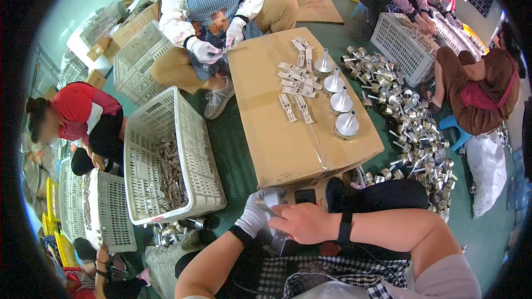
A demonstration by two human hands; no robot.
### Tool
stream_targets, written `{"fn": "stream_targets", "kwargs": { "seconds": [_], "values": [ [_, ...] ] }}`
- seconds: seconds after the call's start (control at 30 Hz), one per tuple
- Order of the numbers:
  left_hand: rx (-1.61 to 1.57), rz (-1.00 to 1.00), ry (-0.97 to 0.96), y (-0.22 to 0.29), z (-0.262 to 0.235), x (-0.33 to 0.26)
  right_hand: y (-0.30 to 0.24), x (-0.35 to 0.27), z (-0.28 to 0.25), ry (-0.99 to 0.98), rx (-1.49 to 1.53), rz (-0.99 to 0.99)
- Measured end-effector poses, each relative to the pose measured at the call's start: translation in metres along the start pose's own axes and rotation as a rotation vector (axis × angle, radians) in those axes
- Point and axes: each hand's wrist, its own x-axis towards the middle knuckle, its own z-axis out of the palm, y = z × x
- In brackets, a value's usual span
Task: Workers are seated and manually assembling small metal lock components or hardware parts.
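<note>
My left hand (256,212), in a striped whitish glove, is closed around a shiny grey metal piece (272,201) in front of my lap. My right hand (304,222) is bare, its fingers pressed together against the same piece. Between them the hands hide most of it, so its kind cannot be made out. Just beyond stands a large cardboard box (266,127). On its top, several round metal lids with upright tubes (347,124) form a row at the right, beside several pale flat plastic handles (299,82).
A white plastic crate (205,149) of flat pale parts stands left of the box. Many metal cups with stems (421,144) are heaped on the floor at the right. A gloved co-worker (213,16) sits across the box. Other people work beside crates (402,47).
</note>
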Motion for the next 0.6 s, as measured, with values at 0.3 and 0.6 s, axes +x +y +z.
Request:
{"fn": "stream_targets", "kwargs": {
  "seconds": [0.3,0.6],
  "values": [
    [-0.080,-0.055,0.010,-0.003,-0.004,0.006,-0.003,0.002,-0.007,-0.066,0.026,0.035],
    [-0.014,-0.036,-0.013,-0.006,-0.012,0.009,-0.002,0.003,-0.007,-0.073,0.027,0.031]
  ]
}}
